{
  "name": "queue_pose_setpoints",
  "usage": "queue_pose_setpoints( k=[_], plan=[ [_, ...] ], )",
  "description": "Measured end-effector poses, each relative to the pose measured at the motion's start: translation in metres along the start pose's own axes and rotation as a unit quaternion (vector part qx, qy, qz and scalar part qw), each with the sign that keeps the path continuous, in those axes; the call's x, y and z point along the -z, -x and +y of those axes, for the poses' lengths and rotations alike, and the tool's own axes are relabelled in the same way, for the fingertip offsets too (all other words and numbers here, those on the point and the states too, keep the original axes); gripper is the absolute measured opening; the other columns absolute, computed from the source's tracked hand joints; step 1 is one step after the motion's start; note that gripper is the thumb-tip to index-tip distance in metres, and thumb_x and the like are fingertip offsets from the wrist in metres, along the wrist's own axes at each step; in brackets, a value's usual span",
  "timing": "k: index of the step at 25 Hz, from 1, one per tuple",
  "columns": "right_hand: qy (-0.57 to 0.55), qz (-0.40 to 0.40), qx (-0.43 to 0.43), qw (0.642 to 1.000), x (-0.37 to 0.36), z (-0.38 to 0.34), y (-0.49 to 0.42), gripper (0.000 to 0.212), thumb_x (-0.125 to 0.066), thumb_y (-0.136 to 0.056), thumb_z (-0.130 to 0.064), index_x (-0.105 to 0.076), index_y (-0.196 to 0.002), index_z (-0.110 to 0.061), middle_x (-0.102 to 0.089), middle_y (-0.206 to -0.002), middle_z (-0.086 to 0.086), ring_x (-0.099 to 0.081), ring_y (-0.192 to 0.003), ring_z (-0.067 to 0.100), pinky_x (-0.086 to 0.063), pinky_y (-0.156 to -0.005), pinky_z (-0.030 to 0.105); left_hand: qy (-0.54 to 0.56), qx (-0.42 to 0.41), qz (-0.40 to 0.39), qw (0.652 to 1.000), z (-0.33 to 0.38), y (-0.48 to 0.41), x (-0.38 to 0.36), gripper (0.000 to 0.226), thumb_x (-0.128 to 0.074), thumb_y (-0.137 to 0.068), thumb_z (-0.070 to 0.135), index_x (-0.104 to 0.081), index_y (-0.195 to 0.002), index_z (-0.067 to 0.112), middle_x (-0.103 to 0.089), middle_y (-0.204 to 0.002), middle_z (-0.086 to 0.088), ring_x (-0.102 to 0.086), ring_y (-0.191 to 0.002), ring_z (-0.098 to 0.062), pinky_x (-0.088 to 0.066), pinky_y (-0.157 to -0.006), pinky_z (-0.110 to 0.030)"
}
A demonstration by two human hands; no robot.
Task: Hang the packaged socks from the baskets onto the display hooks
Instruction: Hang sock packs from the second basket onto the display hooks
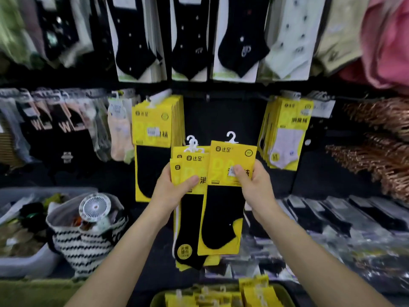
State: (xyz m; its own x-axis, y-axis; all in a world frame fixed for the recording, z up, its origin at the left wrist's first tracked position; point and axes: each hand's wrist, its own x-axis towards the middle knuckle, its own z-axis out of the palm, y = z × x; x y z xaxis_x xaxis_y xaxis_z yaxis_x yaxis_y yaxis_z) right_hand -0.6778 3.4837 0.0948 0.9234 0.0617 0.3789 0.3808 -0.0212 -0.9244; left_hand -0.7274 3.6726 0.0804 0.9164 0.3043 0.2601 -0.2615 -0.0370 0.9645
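Note:
My left hand (174, 191) grips a small stack of yellow-carded black sock packs (190, 218), their white plastic hangers fanned at the top. My right hand (254, 185) pinches one separate yellow pack (223, 213) with a black sock, held upright just right of the stack, its white hanger (231, 137) pointing up. On the display wall, a hook (159, 96) carries several matching black-sock packs (152, 138). Between that hook and the white-sock packs (285, 131) lies a dark gap. A green basket (285, 289) at the bottom holds more yellow packs (254, 293).
Rows of hung socks fill the wall above and to the left. A striped bag (86, 242) with a small white fan stands beside a grey bin (26, 260) at lower left. Copper-coloured hangers (380, 151) are piled at right. Wrapped packs lie on the shelf at right.

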Motion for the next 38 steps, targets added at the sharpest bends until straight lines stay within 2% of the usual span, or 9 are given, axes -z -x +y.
queue_pose_setpoints(
  k=[6, 11, 18, 22, 26, 28, 32, 35, 38],
  plan=[
    [-0.032, -0.003, -0.051, 0.998, -0.006, -0.028, -0.057, 0.011, -0.052, -0.095, -0.023, -0.055, -0.105, -0.019, -0.063, -0.111, 0.0, -0.059, -0.103, 0.016, -0.046, -0.087, 0.031, 0.015, -0.054, 0.045, 0.997, 0.034, -0.021, 0.022, 0.038, -0.076, -0.071, 0.023, -0.054, -0.1, 0.036, -0.07, -0.1, 0.012, -0.066, -0.096, -0.008, -0.05, -0.077, -0.024],
    [0.052, -0.006, -0.012, 0.999, -0.02, -0.043, -0.093, 0.023, -0.051, -0.095, -0.022, -0.054, -0.115, -0.012, -0.061, -0.112, 0.002, -0.057, -0.098, 0.013, -0.044, -0.079, 0.026, 0.022, -0.081, 0.02, 0.996, 0.052, -0.025, 0.044, 0.055, -0.074, -0.064, 0.03, -0.055, -0.115, 0.029, -0.07, -0.11, 0.004, -0.066, -0.102, -0.015, -0.051, -0.089, -0.039],
    [0.159, -0.026, 0.012, 0.987, -0.046, -0.039, -0.111, 0.008, -0.051, -0.095, -0.023, -0.046, -0.101, -0.02, -0.054, -0.095, -0.007, -0.051, -0.09, 0.01, -0.038, -0.077, 0.025, -0.016, -0.109, 0.036, 0.993, 0.07, -0.036, 0.047, 0.052, -0.074, -0.071, 0.024, -0.052, -0.118, 0.032, -0.065, -0.098, 0.033, -0.065, -0.1, -0.008, -0.05, -0.091, -0.038],
    [0.163, -0.034, -0.027, 0.986, -0.042, -0.039, -0.111, 0.025, -0.054, -0.093, -0.025, -0.049, -0.114, -0.013, -0.057, -0.112, 0.003, -0.053, -0.098, 0.015, -0.044, -0.084, 0.031, -0.012, -0.085, 0.01, 0.996, 0.08, -0.039, 0.039, 0.091, -0.076, -0.054, 0.044, -0.043, -0.134, 0.014, -0.062, -0.123, 0.003, -0.058, -0.115, -0.02, -0.044, -0.102, -0.046],
    [0.109, 0.063, 0.054, 0.991, -0.041, -0.048, -0.088, 0.026, -0.052, -0.089, -0.046, -0.05, -0.103, -0.024, -0.055, -0.107, -0.001, -0.056, -0.097, 0.016, -0.048, -0.079, 0.03, -0.006, -0.081, 0.022, 0.996, 0.079, -0.041, 0.028, 0.067, -0.075, -0.054, 0.042, -0.052, -0.116, 0.028, -0.066, -0.114, 0.007, -0.063, -0.107, -0.012, -0.05, -0.092, -0.032],
    [0.031, 0.005, 0.082, 0.996, -0.049, -0.059, -0.065, 0.032, -0.051, -0.08, -0.062, -0.052, -0.087, -0.031, -0.061, -0.093, -0.008, -0.059, -0.085, 0.008, -0.048, -0.07, 0.024, -0.005, -0.088, 0.02, 0.996, 0.078, -0.04, 0.019, 0.055, -0.075, -0.056, 0.04, -0.053, -0.106, 0.033, -0.067, -0.109, 0.011, -0.065, -0.1, -0.006, -0.052, -0.083, -0.023],
    [0.008, -0.036, 0.075, 0.996, -0.053, -0.063, -0.049, 0.014, -0.072, -0.077, -0.033, -0.06, -0.084, -0.029, -0.07, -0.082, -0.014, -0.066, -0.077, 0.0, -0.055, -0.068, 0.021, -0.001, -0.091, -0.005, 0.996, 0.072, -0.037, 0.003, 0.057, -0.075, -0.06, 0.037, -0.052, -0.111, 0.032, -0.067, -0.111, 0.007, -0.065, -0.101, -0.008, -0.053, -0.081, -0.024],
    [-0.061, 0.002, 0.05, 0.997, -0.038, -0.057, -0.051, 0.015, -0.071, -0.081, -0.017, -0.06, -0.086, -0.025, -0.071, -0.083, -0.01, -0.068, -0.078, 0.002, -0.055, -0.064, 0.019, -0.018, -0.08, -0.033, 0.996, 0.066, -0.035, 0.002, 0.057, -0.074, -0.068, 0.032, -0.047, -0.118, 0.031, -0.063, -0.118, 0.004, -0.061, -0.108, -0.01, -0.05, -0.089, -0.028],
    [-0.089, -0.047, 0.039, 0.994, -0.025, -0.059, -0.052, 0.013, -0.071, -0.081, -0.015, -0.062, -0.089, -0.023, -0.073, -0.081, -0.01, -0.069, -0.077, 0.002, -0.052, -0.059, 0.015, -0.018, -0.075, -0.016, 0.997, 0.059, -0.036, 0.001, 0.048, -0.07, -0.08, 0.017, -0.046, -0.119, 0.032, -0.062, -0.117, 0.006, -0.06, -0.107, -0.008, -0.048, -0.091, -0.028]
  ],
)
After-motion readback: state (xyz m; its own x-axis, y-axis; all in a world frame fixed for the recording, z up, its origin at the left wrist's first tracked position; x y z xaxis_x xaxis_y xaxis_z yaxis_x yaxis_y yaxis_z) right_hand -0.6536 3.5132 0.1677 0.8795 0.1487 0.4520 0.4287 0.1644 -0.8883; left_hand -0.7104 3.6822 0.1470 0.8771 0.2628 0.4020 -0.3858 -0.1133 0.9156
